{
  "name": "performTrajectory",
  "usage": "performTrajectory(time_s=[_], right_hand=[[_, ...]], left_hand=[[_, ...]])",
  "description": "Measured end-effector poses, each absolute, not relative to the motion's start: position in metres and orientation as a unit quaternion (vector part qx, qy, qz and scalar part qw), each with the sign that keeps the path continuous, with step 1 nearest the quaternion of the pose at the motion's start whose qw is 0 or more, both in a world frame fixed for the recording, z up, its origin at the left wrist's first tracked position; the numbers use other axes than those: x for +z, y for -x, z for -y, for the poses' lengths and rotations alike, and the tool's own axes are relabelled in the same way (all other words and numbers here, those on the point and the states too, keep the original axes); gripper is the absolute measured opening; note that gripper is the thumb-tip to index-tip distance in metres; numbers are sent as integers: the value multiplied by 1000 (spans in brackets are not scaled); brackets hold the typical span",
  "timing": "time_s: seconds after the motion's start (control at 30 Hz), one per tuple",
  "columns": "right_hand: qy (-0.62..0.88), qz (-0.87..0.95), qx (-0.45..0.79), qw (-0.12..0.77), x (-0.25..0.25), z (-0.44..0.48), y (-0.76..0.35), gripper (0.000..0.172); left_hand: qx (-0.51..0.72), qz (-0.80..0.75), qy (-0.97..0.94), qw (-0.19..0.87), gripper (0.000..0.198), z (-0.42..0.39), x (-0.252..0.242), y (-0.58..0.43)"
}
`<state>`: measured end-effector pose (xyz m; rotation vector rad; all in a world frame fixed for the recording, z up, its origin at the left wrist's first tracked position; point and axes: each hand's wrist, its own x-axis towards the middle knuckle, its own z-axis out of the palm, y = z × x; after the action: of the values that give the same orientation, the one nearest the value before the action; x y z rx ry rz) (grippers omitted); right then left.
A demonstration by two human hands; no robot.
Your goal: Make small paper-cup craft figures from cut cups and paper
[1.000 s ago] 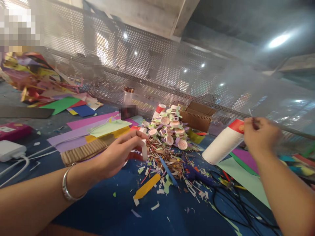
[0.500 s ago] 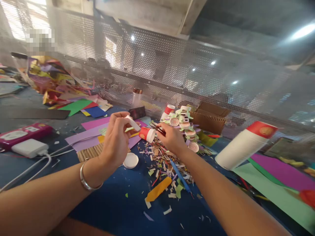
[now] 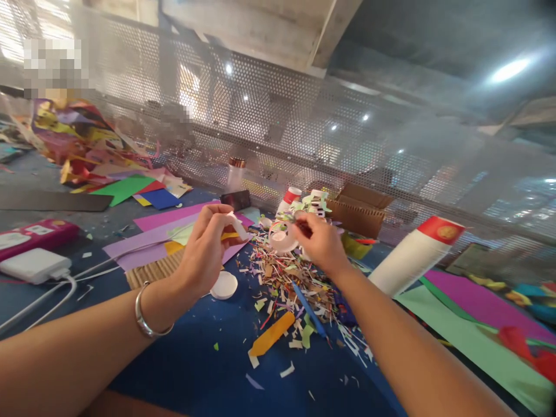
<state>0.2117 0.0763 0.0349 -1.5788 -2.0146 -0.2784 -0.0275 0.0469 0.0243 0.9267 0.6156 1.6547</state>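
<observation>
My left hand (image 3: 211, 240), with a metal bangle at the wrist, pinches a curved strip of white paper (image 3: 237, 225). Facing it, my right hand (image 3: 319, 237) has its fingers closed on a paper cup (image 3: 284, 245), its round open end turned towards me. Whether the dark tool is still in that hand is hidden. Below the cup spreads a heap of paper scraps (image 3: 278, 269). A white disc (image 3: 224, 285) lies beneath my left hand. Behind my right hand, cut cups (image 3: 319, 200) with green scraps are partly covered.
A tall stack of white cups (image 3: 412, 255) leans at the right beside coloured sheets (image 3: 473, 341). A blue pen-like tool (image 3: 309, 310) and an orange strip (image 3: 273, 333) lie in front. Cables, a pink power strip (image 3: 39, 237) and a seated person (image 3: 69, 127) are left.
The red-and-white cup has left its spot between my hands and is now at my right fingers. The dark tool there is no longer visible. My left hand keeps the white strip.
</observation>
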Motion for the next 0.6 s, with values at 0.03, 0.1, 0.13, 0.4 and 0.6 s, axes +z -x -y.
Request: performTrajectory(time_s=[0.03, 0.1, 0.13, 0.4, 0.6], right_hand=[[594, 733, -126, 308, 41, -72, -224, 30], [607, 682, -183, 365, 57, -62, -253, 27], [613, 650, -220, 391, 67, -56, -269, 24], [685, 358, -459, 438, 161, -2, -381, 35], [739, 326, -478, 345, 160, 0, -423, 35]], left_hand=[[694, -259, -391, 546, 16, -46, 25, 27], [677, -259, -403, 559, 17, -42, 25, 27], [666, -260, -411, 566, 16, -40, 24, 26], [591, -274, -456, 606, 18, -23, 22, 15], [594, -267, -470, 596, 16, -20, 24, 16]])
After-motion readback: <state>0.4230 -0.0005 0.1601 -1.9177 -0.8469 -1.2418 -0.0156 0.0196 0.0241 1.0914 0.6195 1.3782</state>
